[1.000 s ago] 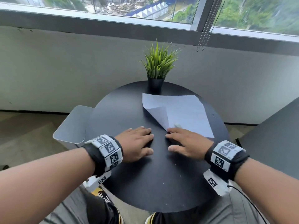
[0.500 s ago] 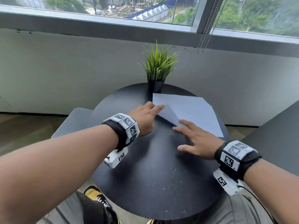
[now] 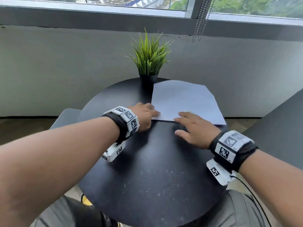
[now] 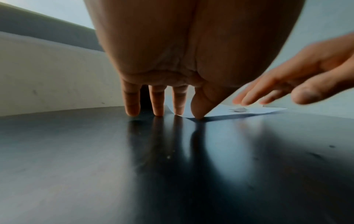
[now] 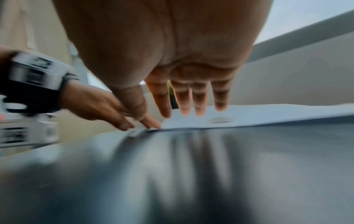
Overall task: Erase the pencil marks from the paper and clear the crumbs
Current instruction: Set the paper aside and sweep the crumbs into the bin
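Both hands flat, fingers straight: left hand (image 3: 144,117) at paper's (image 3: 183,100) near corner, right hand (image 3: 195,128) on its edge.

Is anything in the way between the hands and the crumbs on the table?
Nothing visible is. Both the left hand and right hand rest at the paper, and only bare table lies between them and the crumbs nearer the person.
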